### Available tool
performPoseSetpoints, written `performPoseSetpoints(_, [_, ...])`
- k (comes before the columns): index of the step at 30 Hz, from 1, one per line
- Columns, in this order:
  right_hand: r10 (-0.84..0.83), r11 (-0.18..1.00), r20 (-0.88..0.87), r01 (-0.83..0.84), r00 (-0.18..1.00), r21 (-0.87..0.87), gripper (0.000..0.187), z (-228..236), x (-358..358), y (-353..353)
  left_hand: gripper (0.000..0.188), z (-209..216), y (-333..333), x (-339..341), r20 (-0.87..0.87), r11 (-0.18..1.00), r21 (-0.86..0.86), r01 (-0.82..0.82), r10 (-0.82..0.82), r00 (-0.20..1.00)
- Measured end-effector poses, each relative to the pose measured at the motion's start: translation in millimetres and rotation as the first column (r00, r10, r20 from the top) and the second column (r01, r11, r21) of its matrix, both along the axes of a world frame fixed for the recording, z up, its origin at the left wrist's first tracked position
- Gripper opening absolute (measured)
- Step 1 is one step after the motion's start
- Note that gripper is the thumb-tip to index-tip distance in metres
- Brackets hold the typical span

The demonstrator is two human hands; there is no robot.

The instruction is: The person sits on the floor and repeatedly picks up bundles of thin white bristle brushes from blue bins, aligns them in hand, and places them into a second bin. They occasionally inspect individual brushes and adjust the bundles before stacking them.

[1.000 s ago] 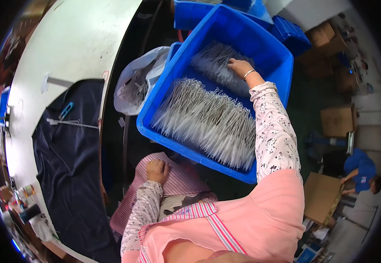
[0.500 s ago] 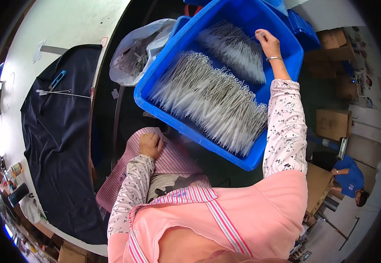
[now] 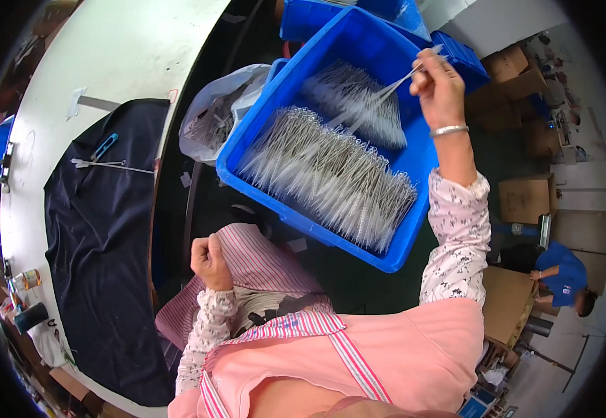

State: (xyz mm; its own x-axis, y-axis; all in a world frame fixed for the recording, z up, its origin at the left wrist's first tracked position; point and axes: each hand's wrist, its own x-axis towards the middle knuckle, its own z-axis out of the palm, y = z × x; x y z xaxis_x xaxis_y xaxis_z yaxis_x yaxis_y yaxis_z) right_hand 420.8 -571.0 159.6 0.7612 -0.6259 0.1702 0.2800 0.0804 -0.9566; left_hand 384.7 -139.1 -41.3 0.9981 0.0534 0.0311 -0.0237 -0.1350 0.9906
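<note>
Raised over the far right of a blue plastic tub, my right hand grips a few thin wire brushes. Their wire stems slant down to the left, and the white bristle ends are blurred; pale tips also show past the fingers. Inside the tub lies a long row of white-bristled wire brushes with looped ends, and behind it a smaller pile of brushes. My left hand is closed in a fist above the striped apron on my lap, and nothing shows in it.
A white table with dark cloth stands at left; loose brushes and a blue tool lie on it. A plastic bag sits beside the tub. More blue tubs stand beyond. A person in blue is far right.
My right hand has lifted and turned, bringing several brushes into view from the tub. My left hand has risen off the apron and shifted left. The view has shifted slightly.
</note>
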Motion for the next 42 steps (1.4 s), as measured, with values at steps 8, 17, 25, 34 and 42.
performPoseSetpoints(8, [0.534, 0.839, -0.250, -0.472, 0.808, 0.270, 0.013, -18.1, -10.6, 186.4, 0.042, 127.4, -38.1, -26.0, -0.159, 0.805, -0.212, 0.554, -0.587, 0.793])
performPoseSetpoints(17, [0.790, 0.612, -0.360, -0.603, 0.497, 0.512, 0.021, -73.3, -26.2, 267.4, 0.042, 122.9, 24.4, -39.9, -0.426, 0.524, -0.840, 0.139, -0.797, 0.428])
performPoseSetpoints(25, [0.868, 0.497, -0.389, -0.503, 0.310, 0.708, 0.021, -93.9, -29.7, 312.6, 0.041, 127.2, 65.4, -53.6, -0.344, 0.278, -0.935, -0.222, -0.861, 0.373])
performPoseSetpoints(34, [0.872, 0.488, -0.357, -0.541, 0.334, 0.685, 0.015, -86.4, -24.0, 323.3, 0.046, 131.6, 71.9, -58.9, -0.415, 0.450, -0.893, 0.022, -0.840, 0.349])
performPoseSetpoints(42, [0.802, 0.595, -0.349, -0.599, 0.485, 0.536, 0.016, -79.0, -32.4, 293.7, 0.043, 103.6, 52.4, -69.8, -0.400, 0.455, -0.858, 0.239, -0.883, 0.245])
